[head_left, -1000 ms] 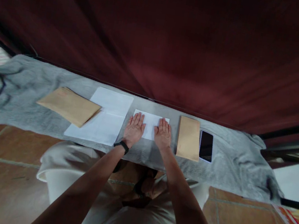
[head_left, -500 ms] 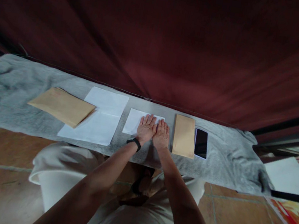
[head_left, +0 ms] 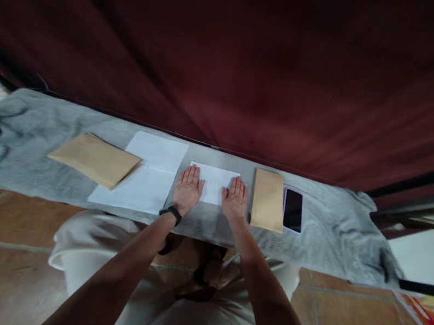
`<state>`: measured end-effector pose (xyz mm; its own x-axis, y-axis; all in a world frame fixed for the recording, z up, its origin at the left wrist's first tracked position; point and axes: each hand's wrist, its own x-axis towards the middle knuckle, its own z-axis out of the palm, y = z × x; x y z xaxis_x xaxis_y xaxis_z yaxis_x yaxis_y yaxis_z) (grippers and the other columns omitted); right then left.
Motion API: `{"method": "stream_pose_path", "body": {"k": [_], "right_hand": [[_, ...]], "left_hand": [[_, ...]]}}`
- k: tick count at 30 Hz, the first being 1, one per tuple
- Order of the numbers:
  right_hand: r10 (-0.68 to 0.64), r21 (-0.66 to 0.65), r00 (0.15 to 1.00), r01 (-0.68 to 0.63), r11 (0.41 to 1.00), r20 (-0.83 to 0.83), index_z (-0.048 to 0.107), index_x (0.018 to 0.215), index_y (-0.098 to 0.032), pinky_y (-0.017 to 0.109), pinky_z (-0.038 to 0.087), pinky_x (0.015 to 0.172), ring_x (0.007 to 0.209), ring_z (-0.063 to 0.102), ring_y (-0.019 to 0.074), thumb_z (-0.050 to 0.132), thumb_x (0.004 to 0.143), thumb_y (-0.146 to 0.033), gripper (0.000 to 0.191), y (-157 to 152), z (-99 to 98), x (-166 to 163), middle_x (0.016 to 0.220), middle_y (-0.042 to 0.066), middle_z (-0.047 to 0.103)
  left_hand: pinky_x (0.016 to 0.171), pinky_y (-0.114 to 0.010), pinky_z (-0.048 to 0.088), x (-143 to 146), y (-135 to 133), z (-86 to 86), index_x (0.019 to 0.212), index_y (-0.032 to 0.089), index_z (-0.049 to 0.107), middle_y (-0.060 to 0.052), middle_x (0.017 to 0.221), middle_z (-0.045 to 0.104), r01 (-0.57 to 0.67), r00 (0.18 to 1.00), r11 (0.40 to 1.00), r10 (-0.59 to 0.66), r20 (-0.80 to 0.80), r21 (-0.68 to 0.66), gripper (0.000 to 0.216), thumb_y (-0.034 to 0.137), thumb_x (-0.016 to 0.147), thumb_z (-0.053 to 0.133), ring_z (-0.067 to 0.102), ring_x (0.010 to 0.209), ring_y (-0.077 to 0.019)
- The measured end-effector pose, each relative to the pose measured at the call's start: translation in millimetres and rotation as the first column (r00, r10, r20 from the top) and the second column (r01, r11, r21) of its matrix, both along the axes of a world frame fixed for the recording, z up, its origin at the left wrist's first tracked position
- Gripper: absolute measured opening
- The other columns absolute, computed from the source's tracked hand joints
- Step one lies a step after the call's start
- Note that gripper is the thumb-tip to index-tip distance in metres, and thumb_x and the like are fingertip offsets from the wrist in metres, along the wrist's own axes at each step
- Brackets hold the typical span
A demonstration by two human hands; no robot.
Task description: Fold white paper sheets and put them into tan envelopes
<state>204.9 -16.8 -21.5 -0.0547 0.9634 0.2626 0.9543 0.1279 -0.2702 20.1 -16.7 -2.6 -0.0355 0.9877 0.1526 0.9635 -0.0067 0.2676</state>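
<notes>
A folded sheet of white paper (head_left: 213,184) lies flat in front of me on the grey cloth. Over its left end rests my left hand (head_left: 188,188), palm down with fingers stretched out. My right hand (head_left: 235,197) lies flat on the paper's right end, also with its fingers extended. Bare paper shows between the two hands. To the left are larger white sheets (head_left: 150,187) with a crease across them, partly covered by a stack of brown envelopes (head_left: 97,158). Just right of my right hand lies another brown envelope (head_left: 268,200).
A phone (head_left: 293,210) with a dark screen lies right of the single envelope. The grey cloth (head_left: 330,231) covers a narrow bench. A dark red curtain (head_left: 231,76) hangs behind it. A white board or sheet (head_left: 426,256) is at the far right, beyond the bench end.
My left hand has slid left across the folded paper, from beside my right hand to the paper's left end. My right hand stays at the right end. The view has shifted slightly.
</notes>
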Motion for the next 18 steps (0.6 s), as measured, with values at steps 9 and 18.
{"method": "stream_pose_path", "body": {"k": [9,18], "right_hand": [[0.162,-0.085,0.986,-0.163,0.983,-0.028,0.039,0.156,-0.007,0.048,0.022,0.126,0.153,0.031,0.0278,0.036,0.107,-0.034,0.057,12.8,16.3,-44.5,0.165,0.016,0.033],[0.063,-0.026,0.998,-0.064,0.998,-0.022,0.042,0.154,-0.006,0.052,0.027,0.123,0.15,0.036,0.0299,0.036,0.107,-0.037,0.057,8.3,2.5,-30.4,0.161,0.022,0.038]], "left_hand": [[0.127,-0.048,0.02,-3.3,-3.6,0.3,0.158,0.003,0.034,-0.019,0.164,0.034,-0.006,1.0,1.0,0.007,-0.014,0.019,0.063,0.036,0.105,0.027,0.027,0.155,-0.0286],[0.126,-0.05,0.023,-4.3,-4.3,0.7,0.156,0.005,0.038,-0.019,0.163,0.036,-0.021,1.0,0.999,0.02,0.016,0.049,0.062,0.037,0.103,0.031,0.028,0.155,-0.0299]]}}
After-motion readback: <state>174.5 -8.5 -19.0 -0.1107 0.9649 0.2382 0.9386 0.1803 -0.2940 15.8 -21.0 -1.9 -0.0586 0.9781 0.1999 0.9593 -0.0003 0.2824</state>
